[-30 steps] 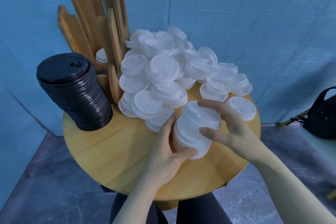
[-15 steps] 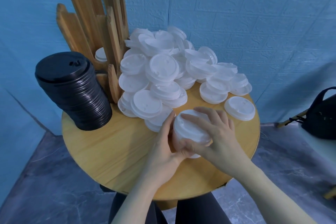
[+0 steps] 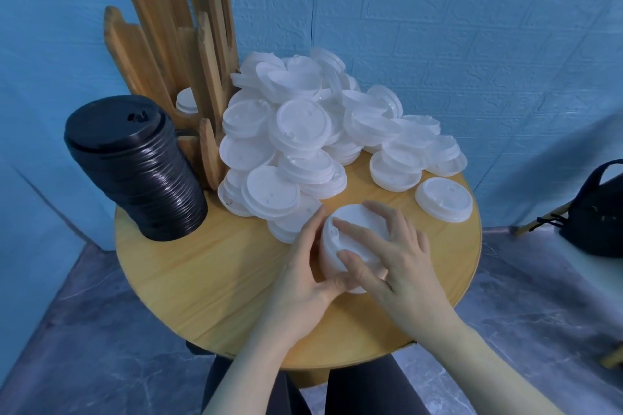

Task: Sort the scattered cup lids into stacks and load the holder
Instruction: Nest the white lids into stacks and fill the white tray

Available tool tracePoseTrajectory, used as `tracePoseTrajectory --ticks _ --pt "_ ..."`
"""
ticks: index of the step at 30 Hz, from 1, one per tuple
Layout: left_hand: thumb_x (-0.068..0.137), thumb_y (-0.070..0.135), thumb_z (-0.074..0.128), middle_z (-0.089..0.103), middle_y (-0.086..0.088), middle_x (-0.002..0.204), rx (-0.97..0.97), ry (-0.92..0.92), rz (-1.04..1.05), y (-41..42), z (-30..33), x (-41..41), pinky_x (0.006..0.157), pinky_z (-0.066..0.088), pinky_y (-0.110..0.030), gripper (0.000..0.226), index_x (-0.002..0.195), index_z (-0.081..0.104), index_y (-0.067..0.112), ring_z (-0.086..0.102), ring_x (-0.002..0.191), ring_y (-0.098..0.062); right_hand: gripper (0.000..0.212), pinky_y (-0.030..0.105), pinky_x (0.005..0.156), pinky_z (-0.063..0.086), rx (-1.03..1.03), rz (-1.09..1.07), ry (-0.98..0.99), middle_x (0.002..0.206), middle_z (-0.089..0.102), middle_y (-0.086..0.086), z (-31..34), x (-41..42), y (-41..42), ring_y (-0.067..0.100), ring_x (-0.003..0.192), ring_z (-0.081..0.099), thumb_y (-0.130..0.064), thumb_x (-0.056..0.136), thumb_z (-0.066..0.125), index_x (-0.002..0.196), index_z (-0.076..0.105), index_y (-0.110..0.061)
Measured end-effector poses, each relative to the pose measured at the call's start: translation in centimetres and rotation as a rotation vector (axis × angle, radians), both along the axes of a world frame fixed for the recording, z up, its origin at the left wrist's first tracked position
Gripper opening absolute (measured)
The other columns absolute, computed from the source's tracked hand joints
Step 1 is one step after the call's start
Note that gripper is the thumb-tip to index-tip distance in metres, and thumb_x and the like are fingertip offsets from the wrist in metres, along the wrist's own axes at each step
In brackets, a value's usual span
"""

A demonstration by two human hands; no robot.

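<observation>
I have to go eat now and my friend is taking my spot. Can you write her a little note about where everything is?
Left hand wraps the side of the short white stack on the round table; right hand presses flat on its top.
Done: this small stack, and a tall black lid stack on the table's left.
Left: the big pile of loose white lids at the back and one single lid on the right need stacking. The wooden holder shows just one white lid; load the stacks there.
</observation>
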State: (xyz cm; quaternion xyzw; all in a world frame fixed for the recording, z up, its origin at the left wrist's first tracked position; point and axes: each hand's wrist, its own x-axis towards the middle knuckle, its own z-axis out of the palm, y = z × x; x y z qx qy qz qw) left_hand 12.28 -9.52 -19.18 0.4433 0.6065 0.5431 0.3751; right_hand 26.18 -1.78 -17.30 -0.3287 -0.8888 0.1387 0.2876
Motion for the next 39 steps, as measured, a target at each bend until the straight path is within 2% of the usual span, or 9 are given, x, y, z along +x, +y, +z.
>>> tracePoseTrajectory --ticks 6,12,15,19,23,28,33,37,39 --pt "0.076 0.032 0.083 0.040 0.035 0.144 0.011 0.082 -0.049 -0.1 0.5 -0.6 0.108 0.033 -0.007 0.082 0.137 0.034 0.055 0.032 0.131 0.022 0.039 0.015 0.104 0.012 -0.201 0.073 0.096 0.144 0.028 -0.021 -0.4 0.2 0.0 -0.002 0.134 0.023 -0.070 0.090 0.033 0.126 0.047 -0.062" --pt "0.071 0.043 0.081 0.034 0.034 0.146 0.022 0.129 -0.193 0.8 1.5 -1.1 0.100 0.032 -0.004 0.094 0.147 0.027 0.050 0.026 0.132 0.024 0.044 0.012 0.106 0.005 -0.333 0.158 0.088 0.148 0.023 -0.028 0.5 1.1 0.3 -0.005 0.140 0.015 -0.061 0.095 0.022 0.132 0.046 -0.059" --pt "0.070 0.043 0.084 0.038 0.029 0.145 0.054 0.173 -0.163 1.6 1.1 -0.9 0.098 0.029 0.001 0.089 0.143 0.033 0.048 0.031 0.129 0.022 0.046 0.026 0.114 0.009 -0.362 0.122 0.188 0.150 0.024 -0.027 0.2 2.5 1.7 0.000 0.143 0.015 -0.058 0.095 0.027 0.136 0.047 -0.051" --pt "0.066 0.049 0.082 0.036 0.038 0.136 0.062 0.206 -0.138 2.3 0.4 -0.8 0.097 0.028 0.002 0.085 0.136 0.034 0.057 0.032 0.127 0.020 0.042 0.050 0.117 0.023 -0.293 -0.182 0.383 0.148 0.032 -0.013 -0.6 5.4 6.0 0.007 0.142 0.026 -0.045 0.090 0.048 0.130 0.055 -0.037" --pt "0.060 0.062 0.076 0.036 0.031 0.137 0.059 0.241 -0.162 3.1 0.4 -0.6 0.097 0.029 0.001 0.083 0.132 0.035 0.059 0.033 0.127 0.018 0.055 0.050 0.118 0.014 -0.342 -0.387 0.155 0.156 0.023 -0.001 -0.1 8.0 10.6 0.021 0.144 0.020 -0.039 0.087 0.061 0.139 0.044 -0.037" --pt "0.057 0.063 0.075 0.035 0.025 0.138 0.047 0.251 -0.209 4.8 0.6 -0.8 0.099 0.032 -0.004 0.084 0.131 0.036 0.058 0.033 0.127 0.017 0.056 0.043 0.114 0.009 -0.332 -0.286 -0.187 0.160 0.020 -0.003 -0.7 8.5 12.3 0.021 0.144 0.017 -0.029 0.093 0.061 0.144 0.040 -0.036" --pt "0.057 0.062 0.073 0.035 0.021 0.136 0.085 0.264 -0.184 6.4 0.8 -0.2 0.094 0.027 0.005 0.079 0.127 0.037 0.056 0.032 0.120 0.024 0.043 0.039 0.102 0.022 -0.107 -0.377 -0.215 0.145 0.045 -0.006 -0.9 7.5 9.8 0.022 0.127 0.033 -0.042 0.087 0.064 0.129 0.058 -0.037" --pt "0.059 0.060 0.072 0.038 0.018 0.135 0.129 0.260 -0.144 6.6 0.6 0.3 0.095 0.028 0.002 0.078 0.128 0.038 0.052 0.035 0.121 0.020 0.053 0.037 0.099 0.022 -0.053 -0.435 -0.275 0.131 0.046 -0.009 -0.5 7.2 9.0 0.018 0.121 0.035 -0.063 0.079 0.061 0.126 0.059 -0.037" --pt "0.060 0.059 0.073 0.039 0.017 0.136 0.150 0.264 -0.134 6.6 0.4 0.2 0.097 0.028 0.001 0.079 0.130 0.039 0.048 0.036 0.124 0.016 0.060 0.037 0.104 0.019 -0.151 -0.371 -0.234 0.137 0.040 -0.011 -0.2 7.6 9.3 0.016 0.127 0.030 -0.063 0.079 0.063 0.133 0.050 -0.039"
